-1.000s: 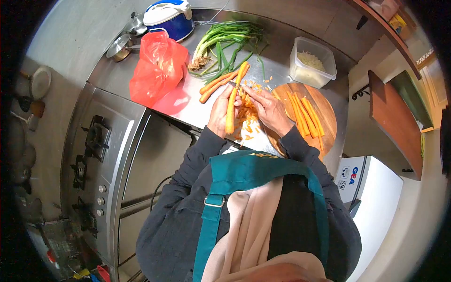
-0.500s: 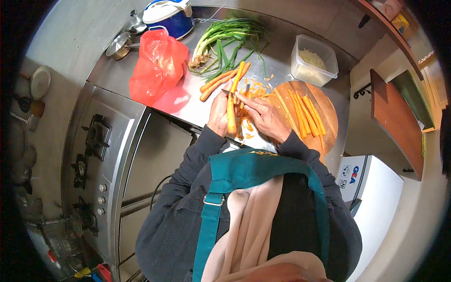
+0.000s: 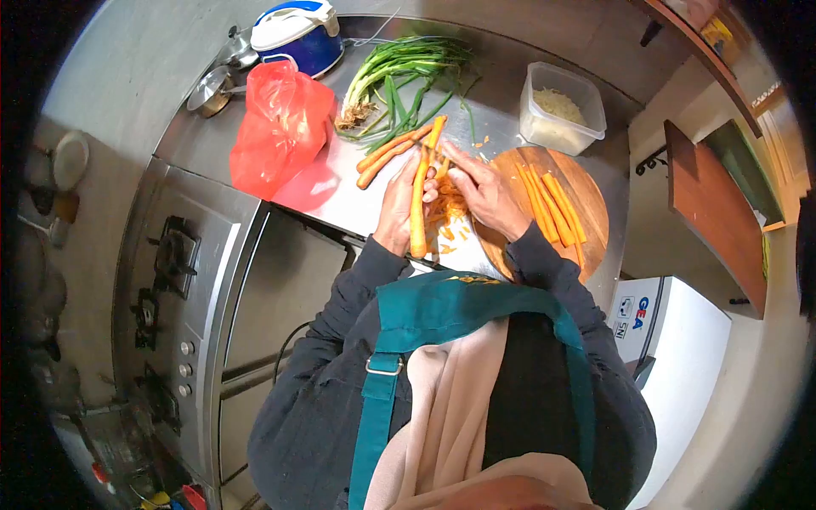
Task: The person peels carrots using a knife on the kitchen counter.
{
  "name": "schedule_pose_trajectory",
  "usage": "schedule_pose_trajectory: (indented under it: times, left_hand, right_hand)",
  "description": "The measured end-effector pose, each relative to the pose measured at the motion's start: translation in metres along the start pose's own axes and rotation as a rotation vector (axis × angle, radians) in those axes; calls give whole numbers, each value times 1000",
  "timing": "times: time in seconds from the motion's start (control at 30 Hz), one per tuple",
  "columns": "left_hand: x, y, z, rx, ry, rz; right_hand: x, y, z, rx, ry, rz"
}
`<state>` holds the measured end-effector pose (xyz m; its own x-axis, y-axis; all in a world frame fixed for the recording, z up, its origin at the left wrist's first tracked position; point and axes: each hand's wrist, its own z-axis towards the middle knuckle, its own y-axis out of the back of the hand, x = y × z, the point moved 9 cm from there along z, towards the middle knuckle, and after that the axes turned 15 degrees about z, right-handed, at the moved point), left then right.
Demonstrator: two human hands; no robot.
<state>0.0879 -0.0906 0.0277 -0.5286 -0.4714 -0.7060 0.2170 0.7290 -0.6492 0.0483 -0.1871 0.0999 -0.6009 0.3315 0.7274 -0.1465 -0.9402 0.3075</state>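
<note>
An orange carrot (image 3: 418, 208) lies lengthwise in my left hand (image 3: 396, 208), whose fingers are closed around it. My right hand (image 3: 493, 195) is closed on a small bladed tool (image 3: 422, 148) that crosses the carrot near its far end. Its handle is mostly hidden by my fingers, so I cannot tell whether it is a knife or a peeler. Orange peelings (image 3: 450, 202) lie in a heap beneath my hands. Just beyond my left hand rest a couple of unheld carrots (image 3: 387, 159). On the round wooden board (image 3: 592, 191) to the right are several carrots (image 3: 557, 208).
Spring onions (image 3: 408, 72) lie at the back of the steel counter. A red plastic bag (image 3: 280, 127) and a blue-and-white lidded pot (image 3: 302, 38) are at left. A clear container (image 3: 561, 115) holds pale shreds. The gas stove (image 3: 183, 280) stands left.
My right hand and the tool have moved away from me along the carrot, toward its far end. My left hand keeps its hold. The whole view has shifted slightly.
</note>
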Motion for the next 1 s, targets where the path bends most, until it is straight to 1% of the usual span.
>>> schedule_pose_trajectory:
  times: [0.03,0.1,0.13,0.23,0.27,0.3,0.33,0.37,0.43,0.47,0.5,0.57,0.7,0.8,0.9,0.97,1.0]
  left_hand:
    - [0,0,0,1,1,1]
    - [5,1,1,14,35,-58]
    - [5,2,1,14,36,-55]
    - [5,-1,2,73,47,-81]
    - [5,-5,1,122,60,-65]
    - [6,-10,-2,171,72,-49]
    - [6,-11,-3,173,71,-49]
    - [6,-13,-4,187,79,-56]
    - [8,-14,-5,202,86,-61]
    - [10,-10,-3,202,89,-90]
    - [11,-10,-3,203,94,-118]
    - [10,-13,-4,224,95,-117]
    - [10,-16,-5,277,112,-158]
    - [9,-20,-6,333,111,-169]
    - [7,-24,-13,355,104,-133]
    - [6,-28,-17,345,101,-128]
    - [7,-29,-15,349,106,-135]
  right_hand:
    - [4,-1,1,-2,0,-1]
    - [-4,-4,1,22,-200,37]
    - [-3,-2,2,12,-160,18]
    - [-9,3,6,22,-151,-54]
    - [-19,6,7,21,-151,-55]
    - [-19,12,11,-18,-82,-73]
    - [-17,17,13,-57,-13,-90]
    - [-18,18,9,-57,-11,-91]
    - [-21,17,8,-19,-350,31]
    - [-34,9,3,29,-406,134]
    - [-34,7,3,25,-406,132]
    - [-26,4,7,3,-318,216]
    - [-19,9,12,-28,-233,210]
    - [-32,13,10,-14,-261,142]
    - [-41,24,11,-76,-259,212]
    - [-50,23,8,-55,-372,254]
    - [-39,18,9,-61,-334,361]
